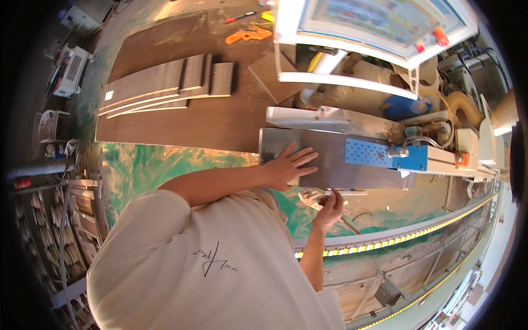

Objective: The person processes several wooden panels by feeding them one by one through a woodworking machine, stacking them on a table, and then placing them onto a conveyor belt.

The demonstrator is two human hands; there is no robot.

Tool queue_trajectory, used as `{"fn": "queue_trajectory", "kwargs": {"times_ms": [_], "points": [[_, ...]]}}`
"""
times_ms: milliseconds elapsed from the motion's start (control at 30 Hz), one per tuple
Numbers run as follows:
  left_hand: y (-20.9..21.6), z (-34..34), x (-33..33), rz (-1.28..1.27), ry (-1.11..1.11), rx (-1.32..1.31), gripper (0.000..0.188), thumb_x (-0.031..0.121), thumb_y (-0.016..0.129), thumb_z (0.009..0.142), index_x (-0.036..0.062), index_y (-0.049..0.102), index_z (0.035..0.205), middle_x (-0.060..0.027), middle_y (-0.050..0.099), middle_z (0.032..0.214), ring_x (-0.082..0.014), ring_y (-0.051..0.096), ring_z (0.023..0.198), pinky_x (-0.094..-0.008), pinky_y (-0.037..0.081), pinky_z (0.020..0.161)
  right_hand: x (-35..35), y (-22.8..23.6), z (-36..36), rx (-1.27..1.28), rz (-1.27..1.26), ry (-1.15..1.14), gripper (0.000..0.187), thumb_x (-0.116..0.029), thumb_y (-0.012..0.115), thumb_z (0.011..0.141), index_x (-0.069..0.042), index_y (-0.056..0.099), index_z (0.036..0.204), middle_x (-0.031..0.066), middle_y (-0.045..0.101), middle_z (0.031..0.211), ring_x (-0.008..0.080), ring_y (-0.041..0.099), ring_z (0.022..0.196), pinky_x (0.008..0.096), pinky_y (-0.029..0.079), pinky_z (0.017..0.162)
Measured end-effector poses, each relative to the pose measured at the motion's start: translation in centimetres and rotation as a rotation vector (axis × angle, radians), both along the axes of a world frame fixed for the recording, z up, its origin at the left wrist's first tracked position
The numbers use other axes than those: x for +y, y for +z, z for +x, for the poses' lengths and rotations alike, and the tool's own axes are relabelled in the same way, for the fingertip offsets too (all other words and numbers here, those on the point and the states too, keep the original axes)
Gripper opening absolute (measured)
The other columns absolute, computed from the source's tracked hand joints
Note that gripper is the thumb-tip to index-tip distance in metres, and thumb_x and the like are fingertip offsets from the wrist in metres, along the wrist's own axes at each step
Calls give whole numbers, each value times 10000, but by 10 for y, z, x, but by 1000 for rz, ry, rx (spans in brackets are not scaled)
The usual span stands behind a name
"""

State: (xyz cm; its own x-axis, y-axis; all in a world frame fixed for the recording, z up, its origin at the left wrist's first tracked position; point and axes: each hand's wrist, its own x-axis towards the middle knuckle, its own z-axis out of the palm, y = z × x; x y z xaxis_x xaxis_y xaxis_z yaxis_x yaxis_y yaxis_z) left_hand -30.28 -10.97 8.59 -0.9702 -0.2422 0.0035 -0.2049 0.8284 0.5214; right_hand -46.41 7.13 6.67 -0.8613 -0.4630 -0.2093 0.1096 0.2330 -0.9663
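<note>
A dark brown wooden board (330, 146) lies lengthwise in front of me on a machine bed. My left hand (289, 166) rests on its left part, palm down, with the fingers spread. Over the right part of the board reaches a blue perforated plate (368, 153) on a machine arm. Close to the board's near edge is my right hand (329, 212), its fingers pinched together at a small dark thing that I cannot make out. A metal fence (330, 118) runs along the board's far side.
Several cut brown boards (159, 82) lie stacked on a large brown sheet (220, 129) at the left. An orange tool (247, 35) and a red marker (239, 17) lie beyond. A white-framed panel (352, 81) overhangs the far right. A yellow-marked rail (379, 242) crosses the near right.
</note>
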Motion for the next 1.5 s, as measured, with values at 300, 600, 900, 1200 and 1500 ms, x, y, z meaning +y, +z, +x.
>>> {"fn": "queue_trajectory", "kwargs": {"times_ms": [300, 600, 900, 1200, 1500], "points": [[-4, 215, -74, -172, 843, 444, 458, 133, 740, 763, 87, 661, 1212, -161, 586, 1340, -369, 550, 1227, -503, 411, 1068, -183, 26, 191, -44, -159, 1016, 239, -122, 601, 1014, 13, 643, 1207, 62, 675, 821, 107, 639, 701, 250, 511, 618], [7, 631, -201, -515, 2091, 277, 399, 265, 640, 896, 89, 643, 1254, -209, 571, 1289, -412, 542, 1196, -513, 453, 1017, -361, 42, 379, -423, -48, 880, 572, -221, 628, 999, -52, 407, 1498, 123, 633, 1184, 210, 707, 771, 303, 581, 621], [2, 741, -243, -387, 1701, 213, 304, 333, 621, 954, 93, 763, 1075, -169, 722, 1105, -372, 666, 1056, -451, 534, 903, -337, 24, 420, -503, 28, 502, 326, -295, 633, 996, -44, 516, 1169, 133, 690, 947, 217, 706, 741, 317, 551, 590], [-16, 715, -130, 1029, 1515, 750, 253, 260, 667, 992, 90, 634, 1176, 26, 646, 998, -93, 628, 822, -270, 537, 769, -179, 18, 320, -551, 113, 643, 436, -362, 709, 961, -17, 613, 1209, 61, 657, 935, 149, 637, 660, 273, 511, 596], [-63, 520, -10, 1271, 1240, 610, 392, 185, 673, 987, 72, 583, 1352, 52, 640, 1010, -68, 588, 881, -262, 493, 832, -49, -5, 156, -608, 34, 279, 359, -302, 583, 1040, -18, 603, 1259, 55, 700, 884, 204, 735, 718, 308, 604, 595]]}}
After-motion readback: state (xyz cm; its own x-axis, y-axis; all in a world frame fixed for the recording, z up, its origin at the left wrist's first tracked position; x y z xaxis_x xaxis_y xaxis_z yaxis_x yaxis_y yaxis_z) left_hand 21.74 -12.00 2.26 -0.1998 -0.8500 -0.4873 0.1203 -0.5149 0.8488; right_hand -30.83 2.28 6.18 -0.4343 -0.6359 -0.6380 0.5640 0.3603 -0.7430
